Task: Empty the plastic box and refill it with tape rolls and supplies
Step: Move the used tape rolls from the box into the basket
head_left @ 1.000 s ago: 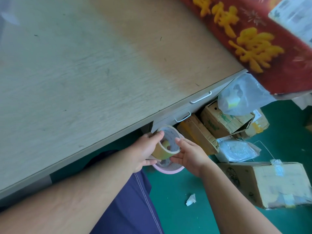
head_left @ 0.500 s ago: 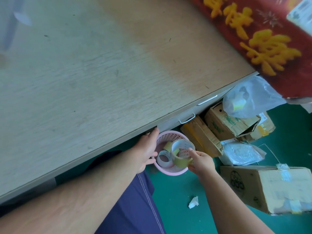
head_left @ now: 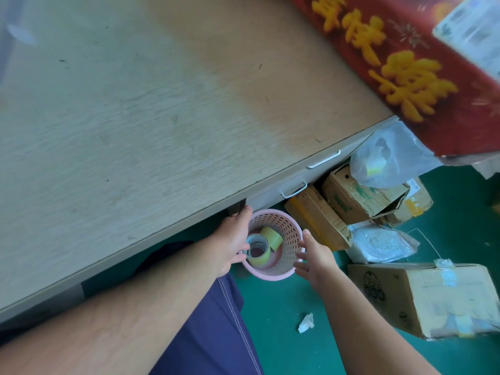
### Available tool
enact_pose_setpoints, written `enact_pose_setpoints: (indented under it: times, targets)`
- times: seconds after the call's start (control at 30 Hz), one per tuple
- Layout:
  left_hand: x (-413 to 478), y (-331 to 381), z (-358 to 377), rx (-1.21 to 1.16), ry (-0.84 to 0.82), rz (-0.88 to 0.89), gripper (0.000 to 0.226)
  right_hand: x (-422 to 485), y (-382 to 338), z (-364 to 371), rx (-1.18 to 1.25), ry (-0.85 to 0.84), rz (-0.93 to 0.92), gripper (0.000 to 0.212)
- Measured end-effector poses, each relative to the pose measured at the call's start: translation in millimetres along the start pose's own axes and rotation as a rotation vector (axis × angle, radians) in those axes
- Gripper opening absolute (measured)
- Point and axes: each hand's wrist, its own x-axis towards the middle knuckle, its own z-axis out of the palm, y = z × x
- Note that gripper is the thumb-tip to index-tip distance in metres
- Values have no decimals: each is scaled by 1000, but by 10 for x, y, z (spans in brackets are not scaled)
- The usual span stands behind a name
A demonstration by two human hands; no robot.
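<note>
A round pink perforated basket [head_left: 290, 240] sits below the desk edge, over the green floor. Two yellowish tape rolls lie inside it: one [head_left: 258, 249] showing its white core, another [head_left: 272, 236] tilted behind it. My left hand [head_left: 232, 242] grips the basket's left rim. My right hand [head_left: 315, 257] hovers at the basket's right side with fingers spread and holds nothing; I cannot tell if it touches the wall.
A wide wooden desk [head_left: 162, 117] fills the upper left, with two drawer handles [head_left: 323, 159] at its edge. Cardboard boxes [head_left: 422, 296], a clear plastic bag [head_left: 389, 155] and a red printed box [head_left: 400, 63] crowd the right. A crumpled paper scrap [head_left: 306, 323] lies on the floor.
The tape roll held by both hands went down into the pink basket. My right hand let go of it and drew back to the basket's right side, while my left hand took the rim.
</note>
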Motion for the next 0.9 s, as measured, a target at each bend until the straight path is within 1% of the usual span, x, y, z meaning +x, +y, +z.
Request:
enact_pose_setpoints:
  times: [0.13,0.3,0.5,0.6,0.7,0.8,0.9]
  targets:
    - [-86,9,-28,28,-6,33,55,-194,-41,28,43,-43,-44,51]
    - [-331,6,-44,43,-61,112,53,-520,-80,2,91,-54,-99,41]
    - [-840,-73,-50,88,-157,193,52,-955,-105,-146,131,-66,-280,39]
    - [-1203,-129,-122,155,-176,326,41,-1332,-167,-202,244,-105,-404,35]
    - [-1640,-101,-283,75,-178,467,31,-1841,-276,-182,357,-189,-533,31]
    - [-2048,13,-513,-34,-165,564,34,-2418,-431,-77,411,-343,-628,33]
    - [-2470,155,-773,-172,-162,634,37,-2981,-648,72,425,-437,-740,33]
